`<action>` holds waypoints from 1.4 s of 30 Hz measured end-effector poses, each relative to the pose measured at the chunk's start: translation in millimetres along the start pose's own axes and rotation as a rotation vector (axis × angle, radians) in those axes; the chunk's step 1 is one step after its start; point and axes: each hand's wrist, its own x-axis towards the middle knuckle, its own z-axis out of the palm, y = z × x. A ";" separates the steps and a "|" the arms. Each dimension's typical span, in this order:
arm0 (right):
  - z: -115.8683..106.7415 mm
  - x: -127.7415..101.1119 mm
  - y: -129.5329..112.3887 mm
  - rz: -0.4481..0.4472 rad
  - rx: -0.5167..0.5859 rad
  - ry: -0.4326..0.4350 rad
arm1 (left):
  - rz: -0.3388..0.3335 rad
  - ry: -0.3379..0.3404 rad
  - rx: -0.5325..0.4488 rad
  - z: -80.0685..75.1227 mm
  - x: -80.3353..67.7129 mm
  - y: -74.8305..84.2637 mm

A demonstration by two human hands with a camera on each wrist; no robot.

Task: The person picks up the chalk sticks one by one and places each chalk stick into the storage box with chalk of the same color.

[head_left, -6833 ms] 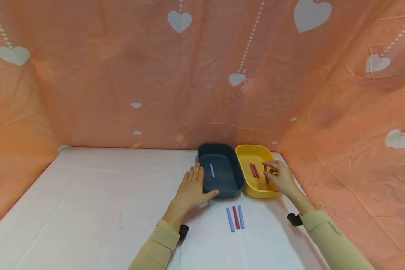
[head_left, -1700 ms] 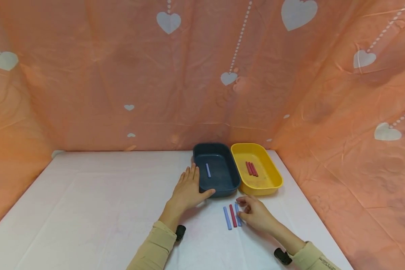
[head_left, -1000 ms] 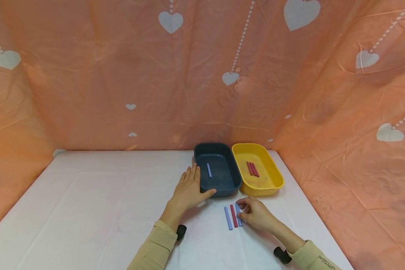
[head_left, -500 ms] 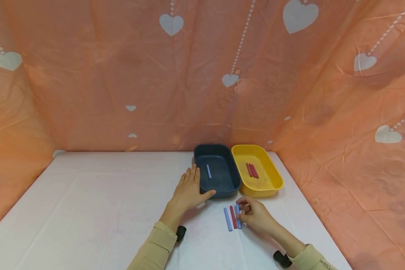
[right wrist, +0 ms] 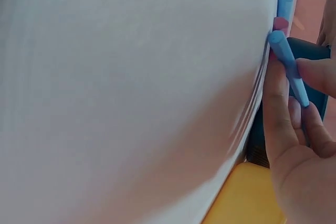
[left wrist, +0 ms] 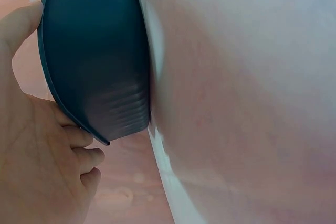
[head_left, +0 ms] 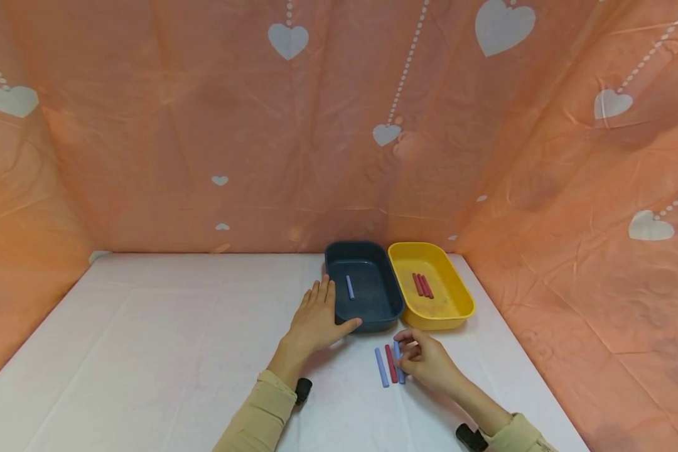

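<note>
In the head view my left hand (head_left: 313, 320) rests with straight, spread fingers along the left rim and near corner of a dark blue tray (head_left: 375, 317). One blue chalk stick (head_left: 349, 287) lies inside it. My right hand (head_left: 432, 363), in front of the trays, pinches the rightmost blue chalk stick (right wrist: 283, 51) between thumb and fingers; the right wrist view shows it tilted. To its left on the cloth lie a red chalk stick (head_left: 391, 364) and another blue chalk stick (head_left: 381, 368).
A yellow tray (head_left: 443, 309) stands against the right side of the dark one, with red chalk sticks (head_left: 422, 285) side by side in it. White cloth (head_left: 147, 351) covers the table. An orange curtain (head_left: 248, 138) with hearts hangs behind and at both sides.
My right hand let go of a red chalk stick in the yellow tray, came down to the row on the cloth and took hold of the right blue stick. My left hand stayed on the dark tray.
</note>
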 end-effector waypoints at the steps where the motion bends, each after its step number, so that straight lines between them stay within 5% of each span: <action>1: -0.1 -0.2 -0.1 -0.001 0.004 0.003 | -0.001 -0.001 0.000 0.1 -0.2 0.2; 27: -16.6 19.6 -28.3 -0.020 0.180 0.149 | 0.003 -0.005 0.003 -0.3 0.5 1.1; 42: -9.5 51.4 -39.6 -0.045 0.144 0.247 | -0.016 -0.016 -0.002 0.8 1.1 -0.1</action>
